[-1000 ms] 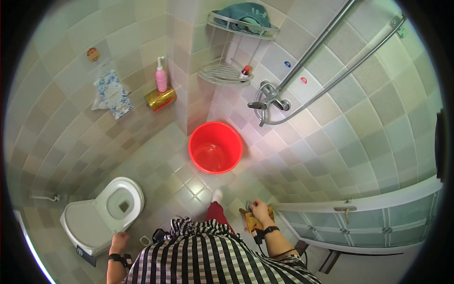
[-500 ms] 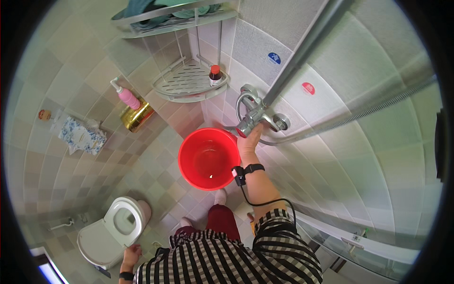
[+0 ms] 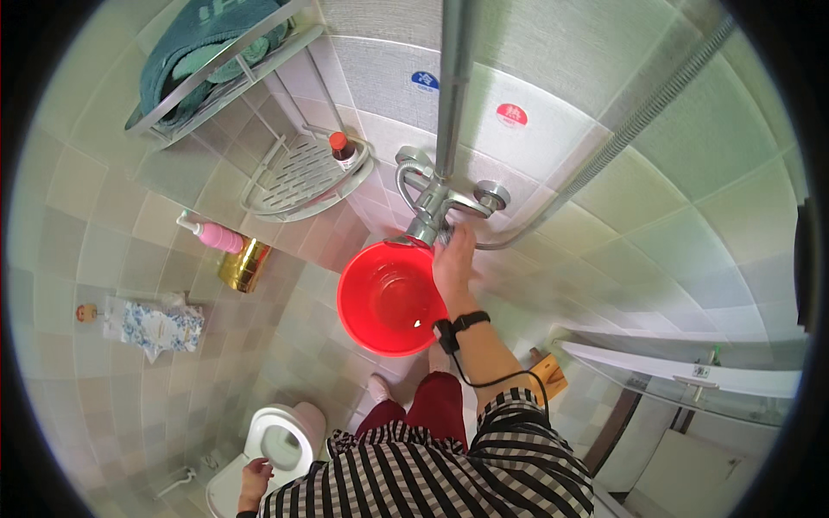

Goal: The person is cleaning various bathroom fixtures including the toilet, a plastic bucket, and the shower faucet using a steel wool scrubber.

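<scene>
My right hand (image 3: 454, 266) is at the chrome mixer tap (image 3: 425, 216) on the shower wall, with its fingers closed around a small knob on the tap's right side; the fingertips are partly hidden. Directly below the tap stands a red bucket (image 3: 352, 302) with shallow clear liquid at its bottom and a small bright glint. My right wrist overlaps the bucket's right rim. Down at the lower left, my left hand (image 3: 256, 476) hangs over the white toilet (image 3: 304, 421) with its fingers loosely curled and nothing in them.
A metal corner shelf (image 3: 302, 177) holds a red-capped bottle (image 3: 342, 148); green towels (image 3: 194, 65) lie on the rack above. A pink pump bottle (image 3: 218, 236), a gold box (image 3: 244, 266) and a tissue pack (image 3: 160, 324) are at the left wall. A wooden stool (image 3: 550, 376) stands right.
My view has shifted, so the tap appears further left and the toilet nearer. My right hand has moved from the tap's front end to its right side. My left hand still hangs low.
</scene>
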`<act>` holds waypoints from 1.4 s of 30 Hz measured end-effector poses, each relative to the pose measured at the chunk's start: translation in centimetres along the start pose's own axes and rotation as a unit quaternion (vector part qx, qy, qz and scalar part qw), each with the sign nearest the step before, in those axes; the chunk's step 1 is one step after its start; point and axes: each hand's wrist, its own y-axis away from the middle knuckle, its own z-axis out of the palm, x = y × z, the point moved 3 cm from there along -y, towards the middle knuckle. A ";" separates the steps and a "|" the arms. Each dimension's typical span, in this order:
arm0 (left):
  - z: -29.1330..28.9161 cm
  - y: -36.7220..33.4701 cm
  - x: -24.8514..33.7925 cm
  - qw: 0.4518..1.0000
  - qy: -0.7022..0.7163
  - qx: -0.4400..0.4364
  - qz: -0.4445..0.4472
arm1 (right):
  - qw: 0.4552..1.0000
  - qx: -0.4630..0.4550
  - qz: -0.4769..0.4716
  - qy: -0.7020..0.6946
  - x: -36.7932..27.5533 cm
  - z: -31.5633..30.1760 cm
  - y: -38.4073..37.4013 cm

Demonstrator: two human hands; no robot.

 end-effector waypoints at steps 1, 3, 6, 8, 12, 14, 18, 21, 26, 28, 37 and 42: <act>-0.9 -0.3 0.2 1.000 0.031 0.000 -0.007 | 1.000 -0.013 -0.007 -0.016 -0.9 0.0 -1.5; -1.8 -1.3 1.7 0.995 -0.082 -0.048 0.022 | 0.999 0.014 -0.013 0.051 -0.1 1.3 -3.7; -2.7 -1.4 1.7 0.985 -0.148 -0.080 -0.029 | 1.000 0.008 0.010 0.011 -1.0 1.6 -3.9; -3.1 -1.5 1.5 0.979 -0.187 -0.085 0.005 | 1.000 -0.020 -0.002 -0.022 -1.9 1.0 -2.9; -3.6 -2.7 3.5 0.977 -0.193 -0.070 0.054 | 0.999 -0.001 0.039 0.001 2.5 1.2 0.9; -3.5 -2.6 4.7 0.984 -0.165 -0.049 0.045 | 0.999 -0.007 0.043 0.003 5.2 0.8 3.7; -3.3 -1.9 5.4 0.987 -0.142 -0.060 0.032 | 0.998 -0.024 0.046 -0.045 3.6 0.3 2.9; -3.6 -4.0 2.3 0.977 -0.187 -0.101 0.008 | 0.981 -0.016 0.062 -0.181 -0.5 -0.4 -1.7; -1.6 -4.3 4.9 0.971 -0.204 -0.120 0.010 | 0.994 -0.017 0.082 -0.066 -1.7 1.1 -4.1; -1.2 -3.2 7.6 0.955 -0.281 -0.091 0.006 | 0.998 0.007 0.051 -0.019 -1.5 1.2 -3.3; -2.6 -3.6 5.7 0.966 -0.227 -0.089 0.088 | 0.985 -0.020 0.150 -0.079 5.3 1.0 4.5; -3.5 -5.5 -2.7 0.949 -0.296 -0.102 -0.040 | 0.981 -0.049 0.171 -0.077 5.2 2.0 6.6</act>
